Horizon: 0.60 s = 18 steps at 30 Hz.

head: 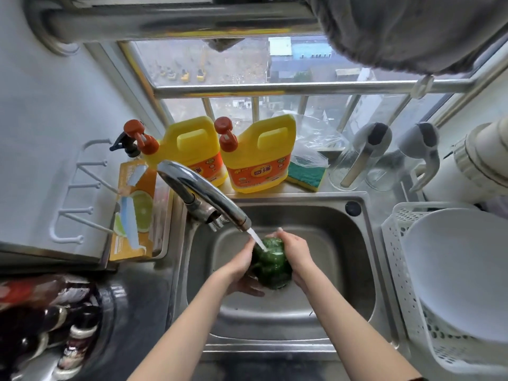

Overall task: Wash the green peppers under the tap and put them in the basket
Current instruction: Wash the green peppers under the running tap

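Observation:
A dark green pepper [270,264] sits between both my hands over the steel sink [343,270]. My left hand [240,270] cups it from the left and underneath, fingers curled under it. My right hand [294,253] wraps its right side, fingertips over the top. Water streams from the chrome tap [203,193] onto the pepper's top. The white perforated basket [395,259] stands right of the sink, with a large white plate [461,270] leaning inside it.
Two yellow detergent jugs [258,158] and a green sponge [306,174] stand on the ledge behind the sink. An orange box [134,213] lies to the left. Dark bottles [55,325] crowd the lower left counter. Grey hooks hang at the right.

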{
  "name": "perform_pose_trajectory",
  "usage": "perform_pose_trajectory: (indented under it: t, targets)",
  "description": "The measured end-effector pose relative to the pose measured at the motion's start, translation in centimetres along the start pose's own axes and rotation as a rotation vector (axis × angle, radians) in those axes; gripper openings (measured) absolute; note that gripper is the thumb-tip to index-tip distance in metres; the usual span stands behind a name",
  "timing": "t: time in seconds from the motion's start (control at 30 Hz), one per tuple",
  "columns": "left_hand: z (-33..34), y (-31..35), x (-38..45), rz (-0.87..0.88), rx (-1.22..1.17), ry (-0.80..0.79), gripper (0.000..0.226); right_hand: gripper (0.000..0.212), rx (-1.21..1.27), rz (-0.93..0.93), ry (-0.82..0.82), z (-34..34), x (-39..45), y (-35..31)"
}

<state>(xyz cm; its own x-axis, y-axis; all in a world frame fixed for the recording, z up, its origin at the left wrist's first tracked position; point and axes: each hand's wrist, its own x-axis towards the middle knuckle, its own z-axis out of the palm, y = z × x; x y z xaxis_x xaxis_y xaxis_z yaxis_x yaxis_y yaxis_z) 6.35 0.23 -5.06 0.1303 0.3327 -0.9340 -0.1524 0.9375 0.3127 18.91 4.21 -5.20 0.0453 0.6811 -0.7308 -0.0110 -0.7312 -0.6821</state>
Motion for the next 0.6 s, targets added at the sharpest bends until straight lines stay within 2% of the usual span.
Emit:
perform_pose_trajectory:
  t: [0.03, 0.1, 0.23, 0.33, 0.4, 0.47, 0.53, 0.6]
  targets:
    - [-0.2, -0.2, 0.1, 0.017, -0.091, -0.102, 0.067, 0.03, 0.117, 0.112, 0.077, 0.0, 0.1, -0.2]
    - [-0.5, -0.8, 0.0, 0.052, -0.215, -0.213, 0.058, 0.036, 0.223, 0.187, 0.172, -0.1, 0.3, 0.1]
    - [-0.1, -1.2, 1.6, -0.081, -0.298, -0.164, 0.061, 0.034, 0.203, 0.142, 0.116, 0.3, -0.9, 0.6]
    - [0.5, -0.9, 2.6, -0.152, -0.431, -0.168, 0.039, 0.022, 0.047, -0.155, 0.008, 0.9, -1.9, 1.5]
    - [0.9, -0.7, 2.6, -0.133, -0.497, -0.154, 0.032, 0.033, -0.165, -0.362, -0.063, 1.1, -2.9, 2.7]
    - [1.0, -0.6, 2.1, -0.079, -0.513, -0.164, 0.034, 0.033, -0.239, -0.431, 0.001, 0.9, -2.9, 2.9]
    - [0.6, -0.8, 1.1, 0.001, -0.507, -0.216, 0.036, 0.024, -0.126, -0.358, 0.054, 0.5, -1.9, 1.9]
    - [0.2, -1.3, -0.2, 0.073, -0.452, -0.239, 0.026, 0.021, 0.14, -0.116, 0.026, -0.1, -1.2, 0.3]
